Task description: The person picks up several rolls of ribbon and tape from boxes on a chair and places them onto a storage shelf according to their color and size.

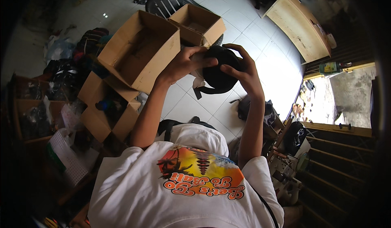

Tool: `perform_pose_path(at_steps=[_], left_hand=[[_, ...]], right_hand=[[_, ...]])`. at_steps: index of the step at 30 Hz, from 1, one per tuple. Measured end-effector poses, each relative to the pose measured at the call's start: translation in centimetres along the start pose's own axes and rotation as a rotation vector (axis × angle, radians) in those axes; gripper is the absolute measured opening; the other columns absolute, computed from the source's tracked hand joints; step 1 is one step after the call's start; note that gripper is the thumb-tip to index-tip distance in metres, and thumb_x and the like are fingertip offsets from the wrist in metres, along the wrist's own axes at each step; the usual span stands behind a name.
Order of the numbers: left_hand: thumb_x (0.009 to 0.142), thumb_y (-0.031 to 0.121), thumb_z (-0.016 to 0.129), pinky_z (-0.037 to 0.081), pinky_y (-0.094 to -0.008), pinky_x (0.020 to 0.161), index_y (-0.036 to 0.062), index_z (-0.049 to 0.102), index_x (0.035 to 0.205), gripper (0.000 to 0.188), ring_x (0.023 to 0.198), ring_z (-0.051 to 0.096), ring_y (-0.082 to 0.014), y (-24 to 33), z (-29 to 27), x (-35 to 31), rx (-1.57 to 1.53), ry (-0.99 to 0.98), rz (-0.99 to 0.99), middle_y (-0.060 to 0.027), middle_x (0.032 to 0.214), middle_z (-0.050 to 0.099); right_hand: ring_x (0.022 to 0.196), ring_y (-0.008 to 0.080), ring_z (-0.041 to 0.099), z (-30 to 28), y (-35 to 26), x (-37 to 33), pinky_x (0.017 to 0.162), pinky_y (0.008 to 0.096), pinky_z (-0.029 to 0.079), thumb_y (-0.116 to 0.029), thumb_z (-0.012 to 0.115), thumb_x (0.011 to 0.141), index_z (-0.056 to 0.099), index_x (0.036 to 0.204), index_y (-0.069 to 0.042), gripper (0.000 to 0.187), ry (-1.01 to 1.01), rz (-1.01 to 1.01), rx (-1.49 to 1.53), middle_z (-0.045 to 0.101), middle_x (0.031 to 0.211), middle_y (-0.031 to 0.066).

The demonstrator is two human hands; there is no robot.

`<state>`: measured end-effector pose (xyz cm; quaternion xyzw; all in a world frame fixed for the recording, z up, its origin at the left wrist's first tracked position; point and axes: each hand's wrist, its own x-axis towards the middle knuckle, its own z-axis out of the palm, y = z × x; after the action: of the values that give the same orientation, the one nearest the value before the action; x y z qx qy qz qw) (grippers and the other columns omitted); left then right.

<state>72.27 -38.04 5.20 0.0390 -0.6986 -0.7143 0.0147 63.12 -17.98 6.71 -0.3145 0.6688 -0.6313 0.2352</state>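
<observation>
Above the tiled floor, in front of my chest, I hold up a black rounded item with a loose strap (222,74), which looks like a cap. My left hand (185,66) grips its left side, with the thumb laid across the front. A pale patch shows beside those fingers, and a small whitish piece hangs below them. On the other side my right hand (247,74) is closed around the edge, fingers over the top and thumb on the front. The strap curves along the bottom and its end dangles at the lower left. My palms hide part of the item.
A large open cardboard box (157,61) and a smaller box (199,24) stand ahead, by a dark plastic chair (169,2). Another box (95,93) with flaps up is at left, near bagged goods. A wooden desk (299,26) stands far right; a black bag (266,112) lies nearer.
</observation>
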Motion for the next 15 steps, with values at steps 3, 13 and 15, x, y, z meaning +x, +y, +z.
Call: perform_pose_path(at_steps=[3, 13, 15], left_hand=[[0.068, 0.041, 0.084, 0.053, -0.0284, 0.084, -0.0026, 0.065, 0.111, 0.064, 0.091, 0.067, -0.0177, 0.8, 4.8, 4.3, 0.023, -0.022, -0.017, -0.0115, 0.099, 0.068], [0.07, 0.026, 0.083, 0.053, -0.0278, 0.082, -0.0029, 0.066, 0.106, 0.049, 0.087, 0.067, -0.0164, 0.5, 12.2, 20.2, -0.125, 0.027, -0.053, -0.0103, 0.096, 0.068], [0.073, 0.023, 0.082, 0.053, -0.0274, 0.08, -0.0022, 0.066, 0.103, 0.043, 0.087, 0.066, -0.0153, 0.4, 13.3, 24.7, -0.186, 0.048, -0.064, -0.0095, 0.097, 0.068]], right_hand=[[0.092, 0.0216, 0.068, -5.8, -0.7, -0.3, 0.081, 0.0317, 0.054, -0.017, 0.076, 0.082, 0.052, 0.13, -0.005, 0.055, 0.05, 0.024, -0.088, 0.07, 0.1, 0.0169], [0.083, 0.015, 0.067, -19.3, 1.5, 4.9, 0.075, 0.0269, 0.053, -0.025, 0.071, 0.089, 0.067, 0.115, 0.002, 0.038, 0.489, -0.001, -0.129, 0.072, 0.093, 0.0135], [0.081, 0.0155, 0.066, -22.6, 2.5, 7.7, 0.073, 0.0267, 0.053, -0.026, 0.07, 0.09, 0.067, 0.115, 0.002, 0.038, 0.557, -0.023, -0.109, 0.072, 0.093, 0.0133]])
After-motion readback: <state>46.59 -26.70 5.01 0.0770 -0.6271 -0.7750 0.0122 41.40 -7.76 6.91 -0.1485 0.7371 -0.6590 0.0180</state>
